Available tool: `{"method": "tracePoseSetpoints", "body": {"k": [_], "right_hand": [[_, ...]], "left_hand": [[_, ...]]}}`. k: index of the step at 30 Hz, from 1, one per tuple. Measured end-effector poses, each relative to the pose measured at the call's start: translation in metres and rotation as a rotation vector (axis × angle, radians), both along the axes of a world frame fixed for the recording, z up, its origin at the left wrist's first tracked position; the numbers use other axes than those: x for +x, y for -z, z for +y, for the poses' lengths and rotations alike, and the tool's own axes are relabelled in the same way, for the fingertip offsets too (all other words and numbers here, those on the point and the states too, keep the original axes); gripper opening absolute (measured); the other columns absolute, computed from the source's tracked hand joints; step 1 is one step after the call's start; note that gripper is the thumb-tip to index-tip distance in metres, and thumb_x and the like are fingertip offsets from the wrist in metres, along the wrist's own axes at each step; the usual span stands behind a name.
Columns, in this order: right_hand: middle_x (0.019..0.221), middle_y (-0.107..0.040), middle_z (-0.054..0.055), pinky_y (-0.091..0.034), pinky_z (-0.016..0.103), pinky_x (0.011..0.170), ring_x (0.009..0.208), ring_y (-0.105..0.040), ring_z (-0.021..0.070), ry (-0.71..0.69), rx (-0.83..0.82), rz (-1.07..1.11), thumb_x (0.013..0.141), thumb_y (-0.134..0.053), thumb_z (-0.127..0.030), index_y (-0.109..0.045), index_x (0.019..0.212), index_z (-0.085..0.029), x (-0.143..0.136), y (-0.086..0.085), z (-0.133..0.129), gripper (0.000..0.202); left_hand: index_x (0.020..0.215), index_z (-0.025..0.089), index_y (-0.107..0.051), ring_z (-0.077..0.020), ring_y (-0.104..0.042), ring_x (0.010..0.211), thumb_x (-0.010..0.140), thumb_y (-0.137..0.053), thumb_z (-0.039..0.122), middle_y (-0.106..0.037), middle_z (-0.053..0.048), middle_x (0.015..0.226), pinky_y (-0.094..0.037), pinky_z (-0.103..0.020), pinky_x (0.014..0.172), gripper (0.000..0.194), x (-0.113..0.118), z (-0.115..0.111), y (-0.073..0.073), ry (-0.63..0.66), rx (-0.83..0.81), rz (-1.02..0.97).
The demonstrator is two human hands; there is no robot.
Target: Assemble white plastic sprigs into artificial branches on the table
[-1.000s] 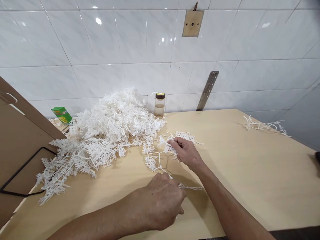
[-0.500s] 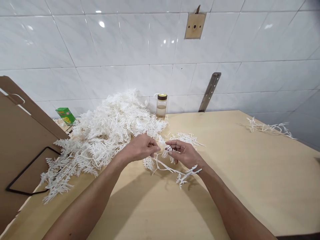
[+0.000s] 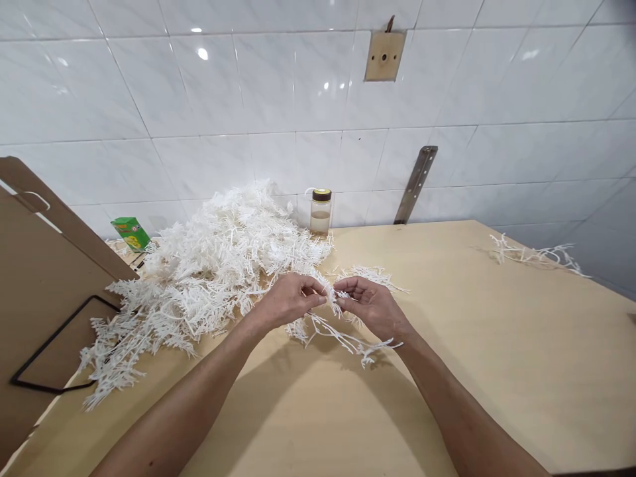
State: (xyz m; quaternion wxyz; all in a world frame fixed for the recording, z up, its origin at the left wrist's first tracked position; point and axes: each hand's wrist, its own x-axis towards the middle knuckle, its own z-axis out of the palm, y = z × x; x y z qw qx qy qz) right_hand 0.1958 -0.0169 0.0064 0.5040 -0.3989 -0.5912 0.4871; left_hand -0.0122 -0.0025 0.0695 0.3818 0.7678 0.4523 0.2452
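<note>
Between my two hands is a white artificial foliage sprig [image 3: 332, 301], thin and finely branched. My left hand [image 3: 293, 297] pinches it from the left, thumb and forefinger closed. From the right, my right hand [image 3: 370, 303] grips its other side with fingers and thumb. Below the hands a bare white branched stem [image 3: 342, 339] reaches toward my right wrist; where its upper end is held I cannot tell. A big heap of white foliage [image 3: 223, 245] lies to the left. Behind my right hand is a small pile of white sprigs [image 3: 375, 277].
A cardboard box [image 3: 44, 265] with a black wire frame [image 3: 50, 344] stands at the left. A green carton [image 3: 130, 233] and a lidded bottle [image 3: 320, 213] are at the back. Bare white stems [image 3: 536, 254] lie far right on the wooden table [image 3: 487, 371]. A metal bracket [image 3: 416, 185] is against the wall.
My left hand has moved slightly right, closer to my right hand, and the two now meet at the sprig. The hanging stem has shifted a little.
</note>
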Motion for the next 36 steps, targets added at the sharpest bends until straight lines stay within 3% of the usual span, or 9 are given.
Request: {"method": "tracePoseSetpoints", "body": {"k": [3, 8, 11, 15, 20, 27, 31, 36], "right_hand": [[0.083, -0.068, 0.004, -0.053, 0.033, 0.072, 0.072, -0.063, 0.0154, 0.028, 0.015, 0.009, 0.074, -0.077, -0.038, -0.067, 0.098, -0.018, 0.001, 0.000, 0.000, 0.033], [0.078, -0.067, 0.002, -0.051, 0.032, 0.071, 0.069, -0.062, 0.0149, 0.062, 0.014, 0.022, 0.073, -0.078, -0.038, -0.067, 0.091, -0.018, 0.005, 0.001, 0.002, 0.029], [0.079, -0.067, 0.002, -0.051, 0.032, 0.070, 0.070, -0.062, 0.0152, 0.040, 0.022, 0.012, 0.073, -0.078, -0.038, -0.067, 0.090, -0.018, 0.005, 0.000, 0.003, 0.029], [0.078, -0.067, 0.002, -0.049, 0.030, 0.069, 0.071, -0.061, 0.0150, 0.039, 0.019, -0.035, 0.074, -0.076, -0.039, -0.066, 0.090, -0.018, 0.001, 0.001, 0.002, 0.028], [0.079, -0.068, 0.003, -0.049, 0.031, 0.067, 0.069, -0.060, 0.0154, 0.109, 0.025, -0.137, 0.075, -0.073, -0.040, -0.066, 0.089, -0.018, 0.000, 0.004, 0.003, 0.027], [0.081, -0.068, 0.003, -0.049, 0.031, 0.069, 0.071, -0.061, 0.0169, 0.271, 0.164, -0.374, 0.078, -0.068, -0.039, -0.068, 0.085, -0.020, 0.003, 0.003, 0.003, 0.020], [0.071, -0.064, 0.001, -0.045, 0.030, 0.062, 0.061, -0.054, 0.0147, 0.343, 0.216, -0.480, 0.076, -0.069, -0.038, -0.067, 0.080, -0.022, 0.002, -0.001, -0.001, 0.017], [0.070, -0.064, 0.002, -0.045, 0.028, 0.058, 0.061, -0.055, 0.0143, 0.200, 0.132, -0.302, 0.077, -0.070, -0.046, -0.066, 0.082, -0.020, -0.003, -0.005, -0.006, 0.026]], "left_hand": [[0.081, 0.017, -0.073, -0.0136, -0.062, 0.062, 0.077, -0.065, 0.038, -0.068, -0.003, 0.069, -0.047, -0.023, 0.056, 0.023, 0.007, -0.001, 0.006, -0.042, -0.055, -0.120], [0.069, 0.014, -0.063, -0.0140, -0.061, 0.056, 0.075, -0.070, 0.038, -0.065, -0.005, 0.064, -0.049, -0.024, 0.051, 0.026, 0.013, 0.001, 0.012, -0.267, -0.182, -0.339], [0.073, 0.013, -0.064, -0.0151, -0.062, 0.057, 0.073, -0.073, 0.043, -0.066, -0.007, 0.069, -0.049, -0.025, 0.049, 0.031, 0.011, 0.003, 0.016, -0.214, -0.273, -0.383], [0.067, 0.013, -0.063, -0.0137, -0.059, 0.053, 0.073, -0.072, 0.047, -0.062, -0.005, 0.060, -0.049, -0.025, 0.049, 0.035, 0.011, 0.003, 0.020, -0.113, -0.337, -0.376], [0.065, 0.013, -0.063, -0.0090, -0.051, 0.046, 0.067, -0.077, 0.038, -0.059, -0.002, 0.059, -0.039, -0.021, 0.042, 0.029, 0.017, -0.002, 0.025, -0.128, -0.476, -0.424], [0.095, 0.014, -0.067, -0.0079, -0.054, 0.050, 0.062, -0.081, 0.028, -0.060, 0.001, 0.065, -0.038, -0.019, 0.047, 0.038, 0.025, -0.005, 0.037, -0.139, -0.686, -0.690], [0.097, 0.015, -0.068, -0.0098, -0.056, 0.055, 0.065, -0.079, 0.030, -0.061, -0.001, 0.067, -0.040, -0.020, 0.048, 0.037, 0.026, -0.004, 0.043, -0.121, -0.677, -0.747], [0.082, 0.013, -0.070, -0.0108, -0.057, 0.062, 0.063, -0.080, 0.031, -0.065, -0.005, 0.075, -0.042, -0.020, 0.052, 0.028, 0.025, -0.001, 0.040, -0.156, -0.596, -0.796]]}}
